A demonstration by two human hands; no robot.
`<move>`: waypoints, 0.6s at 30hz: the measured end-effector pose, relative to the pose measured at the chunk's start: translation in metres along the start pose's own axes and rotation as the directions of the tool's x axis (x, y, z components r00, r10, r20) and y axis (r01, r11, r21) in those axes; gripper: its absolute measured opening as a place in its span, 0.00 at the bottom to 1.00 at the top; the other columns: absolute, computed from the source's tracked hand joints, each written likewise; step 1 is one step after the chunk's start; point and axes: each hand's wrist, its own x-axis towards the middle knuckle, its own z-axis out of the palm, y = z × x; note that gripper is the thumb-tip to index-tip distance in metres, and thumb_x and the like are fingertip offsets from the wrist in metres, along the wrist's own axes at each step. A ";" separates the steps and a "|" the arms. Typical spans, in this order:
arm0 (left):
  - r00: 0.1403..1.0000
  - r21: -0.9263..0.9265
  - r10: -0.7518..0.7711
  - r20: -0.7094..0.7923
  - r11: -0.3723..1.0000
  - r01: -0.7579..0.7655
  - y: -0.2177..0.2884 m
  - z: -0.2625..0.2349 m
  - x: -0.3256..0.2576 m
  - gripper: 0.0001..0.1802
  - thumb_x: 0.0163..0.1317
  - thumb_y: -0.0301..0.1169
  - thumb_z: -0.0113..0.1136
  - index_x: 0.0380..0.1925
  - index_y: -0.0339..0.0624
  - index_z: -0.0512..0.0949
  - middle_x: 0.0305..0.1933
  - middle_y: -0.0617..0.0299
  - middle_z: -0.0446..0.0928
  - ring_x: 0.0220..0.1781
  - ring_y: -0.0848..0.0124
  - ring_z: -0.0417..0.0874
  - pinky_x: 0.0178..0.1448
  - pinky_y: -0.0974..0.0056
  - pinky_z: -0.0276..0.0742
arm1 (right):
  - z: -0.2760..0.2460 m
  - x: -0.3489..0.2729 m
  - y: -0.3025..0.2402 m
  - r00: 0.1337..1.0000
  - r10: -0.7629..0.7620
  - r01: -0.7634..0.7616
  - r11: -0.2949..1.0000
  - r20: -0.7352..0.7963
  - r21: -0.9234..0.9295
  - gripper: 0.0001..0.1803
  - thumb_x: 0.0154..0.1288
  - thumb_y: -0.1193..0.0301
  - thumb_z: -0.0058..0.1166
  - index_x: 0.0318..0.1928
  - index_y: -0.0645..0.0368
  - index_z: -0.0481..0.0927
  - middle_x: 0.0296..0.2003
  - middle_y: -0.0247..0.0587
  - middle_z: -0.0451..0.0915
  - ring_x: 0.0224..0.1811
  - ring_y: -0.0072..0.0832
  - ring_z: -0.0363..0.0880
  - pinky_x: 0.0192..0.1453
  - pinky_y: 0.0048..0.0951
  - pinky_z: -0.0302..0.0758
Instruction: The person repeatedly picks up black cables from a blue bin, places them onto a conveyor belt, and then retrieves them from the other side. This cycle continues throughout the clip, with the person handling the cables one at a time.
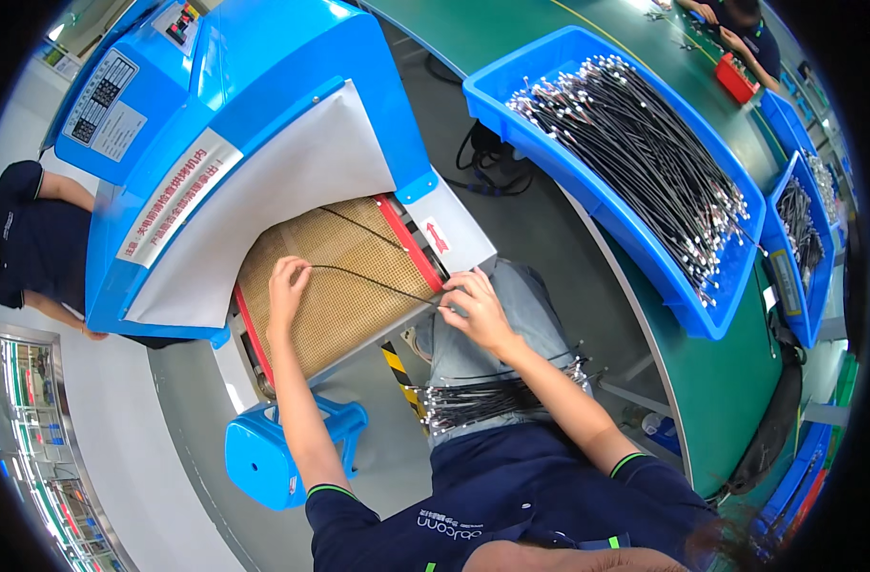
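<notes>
A thin black cable stretches between my hands, over the tan mesh conveyor belt of a blue machine. Its left end is pinched in the closed fingers of my left hand, above the belt. At the belt's near right corner, my right hand closes on the other end. Farther in, a second black cable lies on the mesh, partly under the machine's white curtain. Across my lap rests a bundle of black cables with pale connector ends.
The blue machine housing arches over the belt. A large blue bin full of cables stands on the green table at right, with smaller blue bins beyond. A blue stool is at lower left. Other people work at far left and upper right.
</notes>
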 end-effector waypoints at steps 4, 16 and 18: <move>1.000 -0.003 0.015 -0.007 1.000 -0.015 -0.016 0.004 0.022 0.06 0.56 0.28 0.62 0.33 0.38 0.79 0.42 0.55 0.76 0.47 0.58 0.77 0.53 0.59 0.71 | 0.019 0.013 0.000 0.999 0.014 -0.016 0.999 -0.037 -0.049 0.09 0.49 0.72 0.63 0.30 0.54 0.76 0.43 0.34 0.73 0.55 0.34 0.71 0.66 0.59 0.58; 0.984 0.162 0.141 -0.107 0.979 -0.122 -0.037 0.025 0.029 0.12 0.58 0.29 0.60 0.42 0.38 0.78 0.51 0.55 0.74 0.50 0.59 0.76 0.56 0.60 0.71 | 0.011 0.022 -0.012 0.996 0.080 -0.081 0.996 -0.034 -0.024 0.14 0.50 0.73 0.62 0.38 0.58 0.75 0.45 0.41 0.72 0.54 0.40 0.70 0.62 0.44 0.65; 0.959 0.066 0.081 -0.272 0.996 -0.065 -0.007 0.027 0.029 0.13 0.62 0.29 0.58 0.45 0.37 0.77 0.48 0.56 0.76 0.47 0.63 0.78 0.52 0.63 0.73 | -0.003 0.011 -0.012 0.993 0.116 -0.114 0.992 -0.023 0.061 0.14 0.51 0.73 0.62 0.39 0.58 0.75 0.45 0.41 0.72 0.53 0.41 0.69 0.59 0.40 0.67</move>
